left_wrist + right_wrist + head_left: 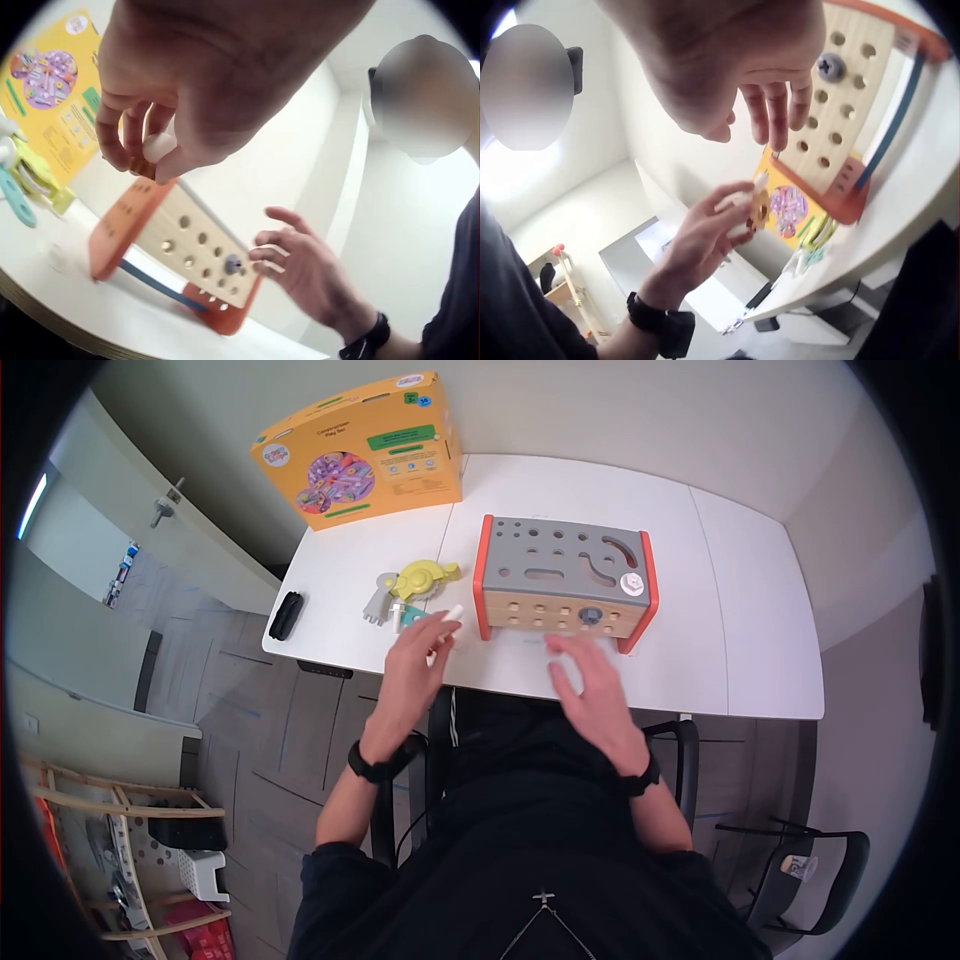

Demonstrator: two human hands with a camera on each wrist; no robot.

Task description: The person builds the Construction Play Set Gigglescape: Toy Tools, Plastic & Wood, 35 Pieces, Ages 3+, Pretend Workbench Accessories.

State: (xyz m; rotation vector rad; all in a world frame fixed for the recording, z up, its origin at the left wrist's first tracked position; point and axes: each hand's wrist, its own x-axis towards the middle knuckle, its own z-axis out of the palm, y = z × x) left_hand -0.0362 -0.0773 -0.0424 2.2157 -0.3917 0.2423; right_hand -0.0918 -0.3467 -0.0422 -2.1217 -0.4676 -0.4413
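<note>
My left hand [413, 665] pinches a white piece [454, 613] to the left of the toy workbench [565, 550]. A wooden toothed piece [760, 210] is in the same fingers, beside the white piece [761, 181] in the right wrist view. My right hand [598, 700], fingers loosely bent and apart, hovers just in front of the workbench; nothing shows in it. A grey screw [233, 264] sits in the holed wooden front panel [193, 240]. On the workbench's grey top lies a white nut-like piece [632, 583].
Left of the workbench lie a yellow toy tool [420, 578], a grey claw-shaped piece [379, 600] and a teal piece [412, 616]. An orange box [400, 460] stands at the back left of the white table [740, 630]. A black case [286, 616] lies near the left edge.
</note>
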